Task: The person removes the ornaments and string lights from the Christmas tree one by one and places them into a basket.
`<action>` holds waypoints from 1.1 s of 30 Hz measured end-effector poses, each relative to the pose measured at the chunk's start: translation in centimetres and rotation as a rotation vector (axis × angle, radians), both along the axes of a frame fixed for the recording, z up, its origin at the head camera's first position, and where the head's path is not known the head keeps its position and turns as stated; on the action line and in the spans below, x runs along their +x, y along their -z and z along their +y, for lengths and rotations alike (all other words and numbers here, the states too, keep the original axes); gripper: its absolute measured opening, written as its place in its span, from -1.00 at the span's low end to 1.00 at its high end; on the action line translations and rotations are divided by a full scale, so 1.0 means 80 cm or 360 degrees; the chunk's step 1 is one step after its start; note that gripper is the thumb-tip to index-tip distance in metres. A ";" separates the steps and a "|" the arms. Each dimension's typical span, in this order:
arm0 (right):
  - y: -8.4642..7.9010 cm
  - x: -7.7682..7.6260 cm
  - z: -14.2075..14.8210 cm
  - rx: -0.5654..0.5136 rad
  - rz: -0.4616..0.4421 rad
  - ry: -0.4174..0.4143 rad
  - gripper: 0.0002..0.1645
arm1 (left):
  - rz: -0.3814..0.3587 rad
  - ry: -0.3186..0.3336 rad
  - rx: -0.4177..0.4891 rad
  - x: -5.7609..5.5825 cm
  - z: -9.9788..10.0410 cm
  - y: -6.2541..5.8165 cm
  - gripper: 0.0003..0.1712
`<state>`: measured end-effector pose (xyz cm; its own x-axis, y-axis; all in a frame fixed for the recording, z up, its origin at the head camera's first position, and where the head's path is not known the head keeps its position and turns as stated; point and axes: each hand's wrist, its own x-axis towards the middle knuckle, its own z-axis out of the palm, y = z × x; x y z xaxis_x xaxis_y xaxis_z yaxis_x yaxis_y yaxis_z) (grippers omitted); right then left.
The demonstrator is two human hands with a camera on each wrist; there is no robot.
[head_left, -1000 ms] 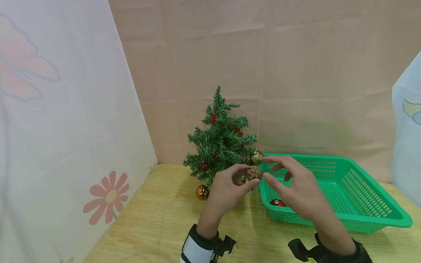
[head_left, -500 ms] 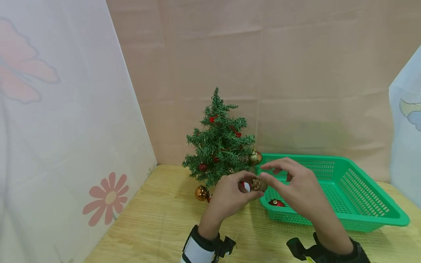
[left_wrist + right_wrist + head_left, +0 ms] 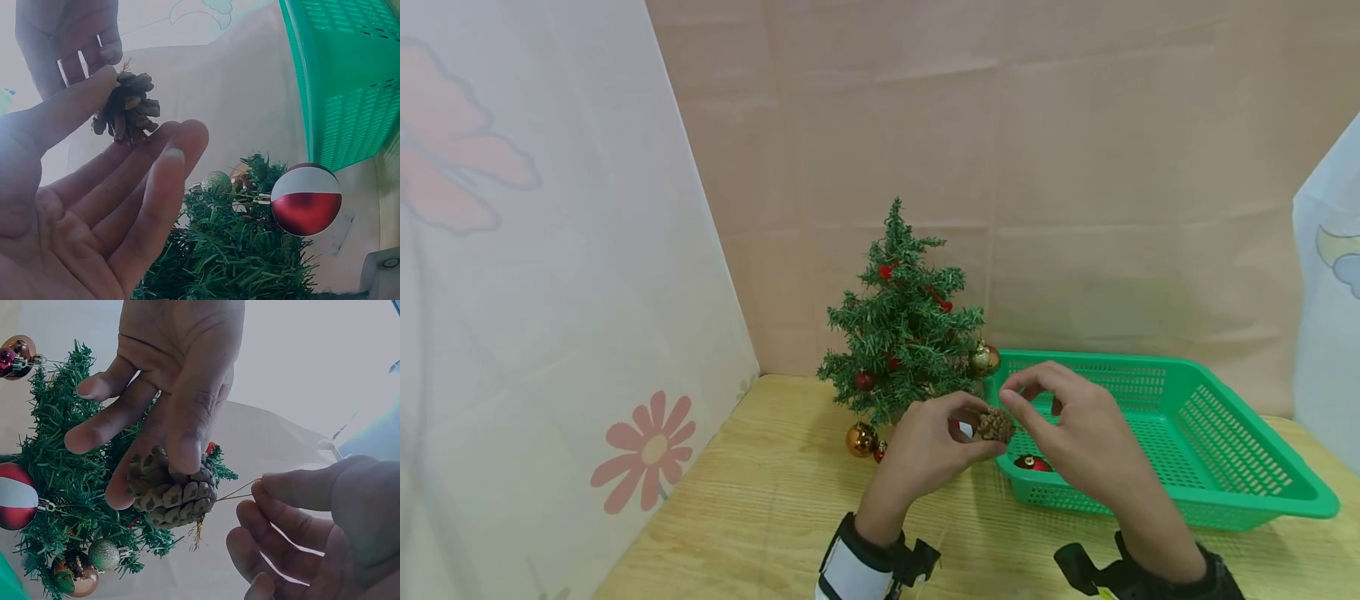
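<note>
A brown pine cone [image 3: 996, 425] is held between the thumb and fingers of my left hand [image 3: 928, 446], in front of the small Christmas tree [image 3: 902, 325]. From its end runs a thin gold string loop [image 3: 240, 493], which my right hand [image 3: 306, 531] pinches between thumb and index finger. In the head view the right hand is just right of the cone, over the basket's near left side. The left wrist view shows the cone [image 3: 128, 109] close up, gripped under the thumb, with a red and white bauble [image 3: 306, 200] hanging on the tree behind.
A green plastic basket [image 3: 1187, 498] stands right of the tree, with a red ornament [image 3: 1033, 462] in its near left corner. A copper bauble [image 3: 861, 439] hangs low at the tree's left. A gold bauble [image 3: 982, 359] hangs at its right, by the basket's rim.
The left hand has brought the pine cone a little right and down, away from the tree. The right hand's thumb and index finger, apart before, have come together on its string.
</note>
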<state>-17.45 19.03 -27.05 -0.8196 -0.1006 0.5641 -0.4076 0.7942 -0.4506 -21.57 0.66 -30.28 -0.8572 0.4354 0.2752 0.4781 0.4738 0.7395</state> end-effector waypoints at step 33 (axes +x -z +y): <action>0.004 -0.010 0.016 0.0003 -0.0177 0.0157 -0.79 | -0.0114 -0.0013 -0.0128 -0.005 0.010 0.016 -0.60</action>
<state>-18.29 20.32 -27.34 -0.8828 -0.0173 0.4694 -0.2752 0.8289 -0.4871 -21.98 1.43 -31.55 -0.8770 0.4464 0.1777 0.4213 0.5367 0.7310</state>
